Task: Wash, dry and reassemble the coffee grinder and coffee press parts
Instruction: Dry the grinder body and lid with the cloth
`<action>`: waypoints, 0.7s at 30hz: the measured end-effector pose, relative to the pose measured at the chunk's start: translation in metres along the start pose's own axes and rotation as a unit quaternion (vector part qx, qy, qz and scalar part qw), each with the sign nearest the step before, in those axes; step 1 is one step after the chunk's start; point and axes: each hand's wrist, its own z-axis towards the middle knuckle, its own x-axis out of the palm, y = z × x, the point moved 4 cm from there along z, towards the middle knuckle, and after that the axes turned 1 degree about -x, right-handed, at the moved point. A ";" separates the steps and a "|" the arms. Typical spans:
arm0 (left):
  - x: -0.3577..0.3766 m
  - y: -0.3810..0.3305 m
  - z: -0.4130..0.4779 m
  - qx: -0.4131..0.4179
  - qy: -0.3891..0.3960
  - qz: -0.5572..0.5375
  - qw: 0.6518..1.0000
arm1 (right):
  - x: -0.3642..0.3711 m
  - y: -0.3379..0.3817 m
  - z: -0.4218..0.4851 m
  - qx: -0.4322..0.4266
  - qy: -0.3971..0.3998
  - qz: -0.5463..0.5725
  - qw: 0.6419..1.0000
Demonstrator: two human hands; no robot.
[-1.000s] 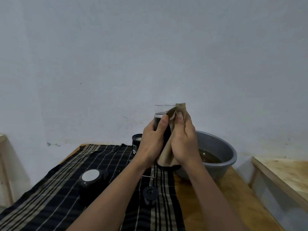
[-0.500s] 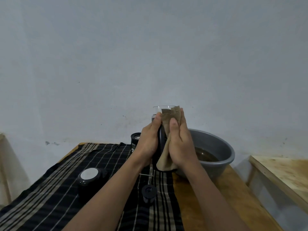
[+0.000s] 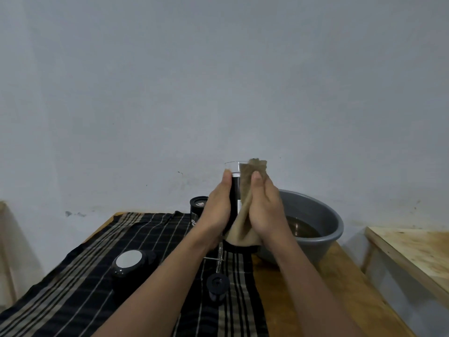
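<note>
I hold a coffee press body [image 3: 235,188], a black cylinder with a clear glass rim, upright above the table. My left hand [image 3: 217,210] grips its left side. My right hand [image 3: 266,207] presses a tan cloth [image 3: 245,215] against its right side, thumb on the cloth. Most of the cylinder is hidden between my hands. On the striped dark cloth [image 3: 73,276] lie a black lid with a white top [image 3: 130,262], a metal plunger rod with a black knob [image 3: 218,283] and a black grinder cylinder [image 3: 197,207] behind my left hand.
A grey basin [image 3: 323,220] with brownish water stands at the right rear of the wooden table [image 3: 303,300]. A second wooden surface [image 3: 413,251] is at the far right. A pale wall rises just behind the table.
My hands and the press body have shifted slightly between frames; the tan cloth now reaches a little higher over the glass rim. The parts on the striped cloth have not moved.
</note>
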 end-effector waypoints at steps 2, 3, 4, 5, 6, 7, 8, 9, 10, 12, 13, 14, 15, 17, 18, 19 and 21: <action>0.001 0.000 -0.001 0.036 -0.038 -0.018 0.998 | 0.009 0.002 -0.006 -0.045 -0.002 -0.031 0.998; 0.001 -0.002 -0.002 0.049 -0.052 -0.021 0.997 | 0.012 0.003 -0.008 -0.052 -0.006 -0.020 0.998; 0.000 -0.003 -0.002 0.062 -0.057 -0.021 0.996 | 0.012 0.003 -0.009 -0.049 -0.008 0.002 0.999; 0.000 -0.004 -0.002 0.071 -0.055 -0.019 0.996 | 0.011 0.001 -0.008 -0.038 -0.010 0.024 0.999; 0.000 -0.004 -0.001 0.078 -0.052 -0.018 0.995 | 0.009 0.003 -0.007 -0.027 -0.014 0.041 0.999; -0.001 -0.005 -0.001 0.079 -0.052 -0.021 0.995 | 0.008 0.003 -0.005 -0.023 -0.018 0.045 0.999; -0.001 -0.005 0.000 0.081 -0.052 -0.026 0.995 | 0.007 0.005 -0.004 -0.023 -0.021 0.048 0.998; 0.001 -0.006 -0.001 0.080 -0.050 -0.033 0.995 | 0.007 0.005 -0.002 -0.019 -0.024 0.057 0.998; 0.002 -0.007 0.000 0.075 -0.044 -0.040 0.995 | 0.006 0.005 0.001 -0.007 -0.027 0.076 0.997; 0.005 -0.008 -0.001 0.063 -0.039 -0.058 0.996 | 0.003 0.001 0.009 0.033 -0.032 0.113 0.993; 0.005 -0.009 -0.002 0.057 -0.036 -0.073 0.995 | -0.001 -0.001 0.014 0.058 -0.031 0.126 0.990; 0.006 -0.008 -0.003 0.049 -0.027 -0.088 0.995 | -0.004 -0.002 0.019 0.083 -0.030 0.135 0.987; 0.006 -0.006 -0.004 0.031 -0.016 -0.107 0.994 | -0.006 -0.004 0.022 0.105 -0.028 0.141 0.984; 0.005 -0.001 -0.006 -0.012 -0.011 -0.147 0.989 | -0.008 -0.007 0.021 0.124 -0.010 0.133 0.983; 0.003 0.000 -0.005 -0.025 -0.013 -0.163 0.986 | -0.006 -0.008 0.017 0.106 0.005 0.120 0.987; 0.001 0.000 -0.003 -0.028 -0.021 -0.173 0.984 | -0.003 -0.009 0.010 0.076 0.015 0.096 0.992; -0.003 -0.001 0.002 -0.020 -0.036 -0.189 0.981 | 0.000 -0.009 -0.007 0.006 0.025 0.038 0.999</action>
